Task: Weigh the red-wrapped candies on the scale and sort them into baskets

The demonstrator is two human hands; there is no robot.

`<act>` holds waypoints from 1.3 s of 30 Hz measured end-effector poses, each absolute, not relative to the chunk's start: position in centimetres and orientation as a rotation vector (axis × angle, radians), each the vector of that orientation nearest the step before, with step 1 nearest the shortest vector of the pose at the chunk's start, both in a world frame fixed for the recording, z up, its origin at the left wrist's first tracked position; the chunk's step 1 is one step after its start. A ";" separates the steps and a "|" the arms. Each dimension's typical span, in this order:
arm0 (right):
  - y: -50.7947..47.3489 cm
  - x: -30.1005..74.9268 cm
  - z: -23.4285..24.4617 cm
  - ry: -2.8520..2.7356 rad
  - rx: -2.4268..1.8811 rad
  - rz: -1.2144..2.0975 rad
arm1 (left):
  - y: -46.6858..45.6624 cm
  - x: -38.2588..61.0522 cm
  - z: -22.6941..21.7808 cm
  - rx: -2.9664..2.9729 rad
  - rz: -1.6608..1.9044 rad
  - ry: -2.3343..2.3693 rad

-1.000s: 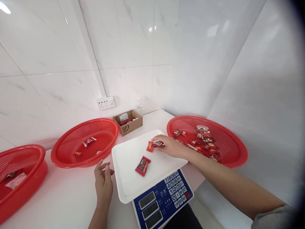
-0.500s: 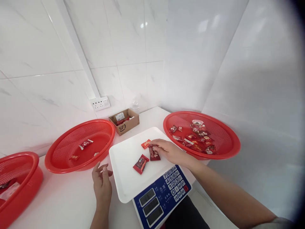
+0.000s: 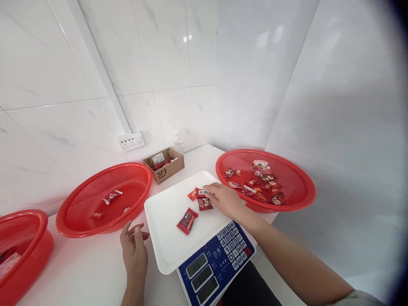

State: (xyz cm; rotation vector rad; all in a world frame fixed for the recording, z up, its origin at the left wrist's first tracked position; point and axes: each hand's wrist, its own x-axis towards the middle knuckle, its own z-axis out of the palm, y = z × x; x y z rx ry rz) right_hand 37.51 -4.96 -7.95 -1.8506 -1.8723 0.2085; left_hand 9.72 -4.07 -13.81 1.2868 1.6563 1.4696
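My right hand (image 3: pixel 227 202) is over the white tray (image 3: pixel 165 231) of a digital scale (image 3: pixel 219 259). Its thumb and fingertips pinch a small red candy packet with a white label (image 3: pixel 203 193). Just below that lies a dark red candy packet (image 3: pixel 205 204), and an orange-red candy packet (image 3: pixel 193 194) touches it on the left. Apart from them, nearer the scale's display, rests another dark red candy packet (image 3: pixel 187 221). My left hand (image 3: pixel 135 250) hangs beside the tray's left edge, holding nothing, with its fingers loosely bent and apart.
A red basket with many candy packets (image 3: pixel 310 193) stands right of the scale. Two more red baskets, one at centre left (image 3: pixel 66 212) and one at the far left (image 3: pixel 38 250), hold a few packets. Behind the tray sits an open cardboard box (image 3: pixel 172 169) against the tiled wall.
My right hand has shifted slightly up and right on the tray. A white-labelled packet now shows at its fingertips. My left hand stays nearly still; the view has turned slightly.
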 end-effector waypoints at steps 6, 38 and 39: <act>-4.6 36.8 -8.0 -1.956 -1.785 0.250 | -3.8 9.5 -14.2 1.266 1.469 1.627; -6.2 34.2 -5.9 -2.332 -1.534 0.718 | -3.5 9.0 -14.3 1.301 1.448 1.637; -6.3 34.3 -5.9 -2.326 -1.544 0.714 | -3.5 9.0 -14.3 1.297 1.449 1.636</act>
